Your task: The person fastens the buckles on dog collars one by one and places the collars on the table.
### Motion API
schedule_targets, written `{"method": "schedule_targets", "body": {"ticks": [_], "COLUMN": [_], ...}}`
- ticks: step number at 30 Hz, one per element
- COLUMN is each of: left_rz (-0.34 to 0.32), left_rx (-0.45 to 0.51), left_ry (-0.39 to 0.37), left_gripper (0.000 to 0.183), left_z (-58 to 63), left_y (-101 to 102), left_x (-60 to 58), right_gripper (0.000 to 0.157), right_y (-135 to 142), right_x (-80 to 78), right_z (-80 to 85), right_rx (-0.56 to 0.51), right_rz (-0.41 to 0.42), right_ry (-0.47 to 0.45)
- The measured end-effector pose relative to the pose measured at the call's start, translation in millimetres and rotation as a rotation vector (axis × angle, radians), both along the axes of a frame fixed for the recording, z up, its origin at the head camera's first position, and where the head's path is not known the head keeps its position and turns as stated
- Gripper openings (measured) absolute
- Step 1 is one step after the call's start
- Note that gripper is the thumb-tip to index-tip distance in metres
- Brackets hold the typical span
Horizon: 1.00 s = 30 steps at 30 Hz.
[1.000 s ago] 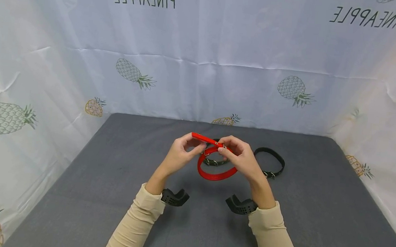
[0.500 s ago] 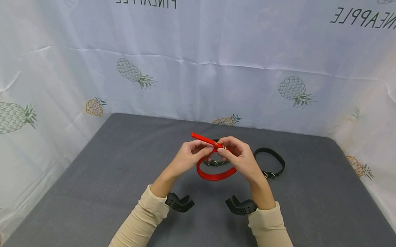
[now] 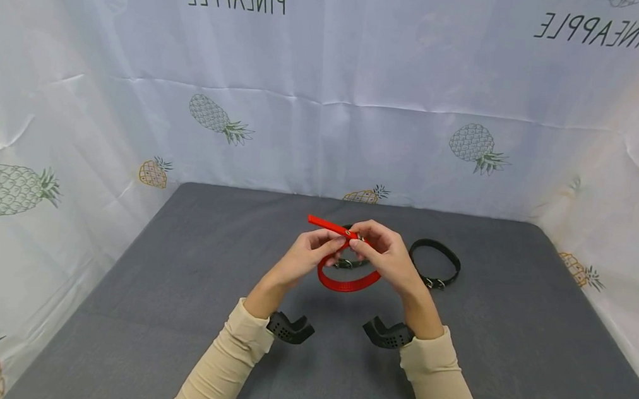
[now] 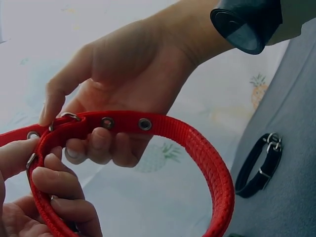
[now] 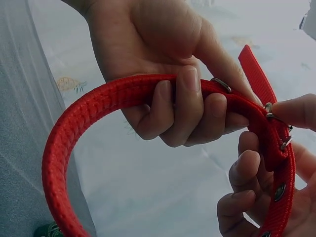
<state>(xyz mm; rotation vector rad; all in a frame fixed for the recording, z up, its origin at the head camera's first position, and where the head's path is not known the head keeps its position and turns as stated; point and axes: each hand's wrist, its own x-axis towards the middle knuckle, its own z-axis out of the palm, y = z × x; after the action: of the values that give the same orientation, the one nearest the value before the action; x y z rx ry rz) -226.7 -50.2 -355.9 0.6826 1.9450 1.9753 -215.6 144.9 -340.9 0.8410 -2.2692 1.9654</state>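
A red dog collar [image 3: 349,286] hangs in a loop between both hands above the table. Its strap end [image 3: 325,224] sticks out up and left, past the metal buckle [image 5: 270,112]. My left hand [image 3: 302,256] curls its fingers round the collar beside the buckle, as the right wrist view shows. With thumb and index finger, my right hand [image 3: 387,256] pinches the collar at the buckle; the other fingers are curled below the strap. Metal-ringed holes [image 4: 144,124] line the strap. Whether the buckle's prong sits in a hole cannot be told.
Behind the red collar lies another dark collar [image 3: 350,264], partly hidden by it and the hands. A black collar [image 3: 442,281] with metal fittings lies to the right on the grey table [image 3: 172,313]. A pineapple-print curtain [image 3: 324,143] closes off the back and sides.
My left hand has let go of the strap's free end and moved right, to the collar near the buckle. The right hand stays nearly still. Little differs over the last half second.
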Motion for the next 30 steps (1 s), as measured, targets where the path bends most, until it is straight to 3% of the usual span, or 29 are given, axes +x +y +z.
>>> {"method": "schedule_targets", "body": {"ticks": [8, 16, 30], "left_rz": [-0.034, -0.027, 0.031], "left_rx": [0.051, 0.080, 0.026], "left_ry": [-0.038, -0.062, 0.028], "left_gripper": [0.016, 0.015, 0.023], "left_z": [-0.9, -1.2, 3.2], "left_y": [2.2, 3.6, -0.3], "left_x": [1.6, 1.5, 1.8], "right_gripper": [0.021, 0.021, 0.026], "right_y": [0.0, -0.6, 0.6], "right_x": [1.3, 2.0, 1.0], "right_z": [0.6, 1.5, 2.9], "right_rx": [-0.005, -0.010, 0.051], "right_rz": [0.002, 0.021, 0.020], "right_ry": [0.016, 0.026, -0.009]}}
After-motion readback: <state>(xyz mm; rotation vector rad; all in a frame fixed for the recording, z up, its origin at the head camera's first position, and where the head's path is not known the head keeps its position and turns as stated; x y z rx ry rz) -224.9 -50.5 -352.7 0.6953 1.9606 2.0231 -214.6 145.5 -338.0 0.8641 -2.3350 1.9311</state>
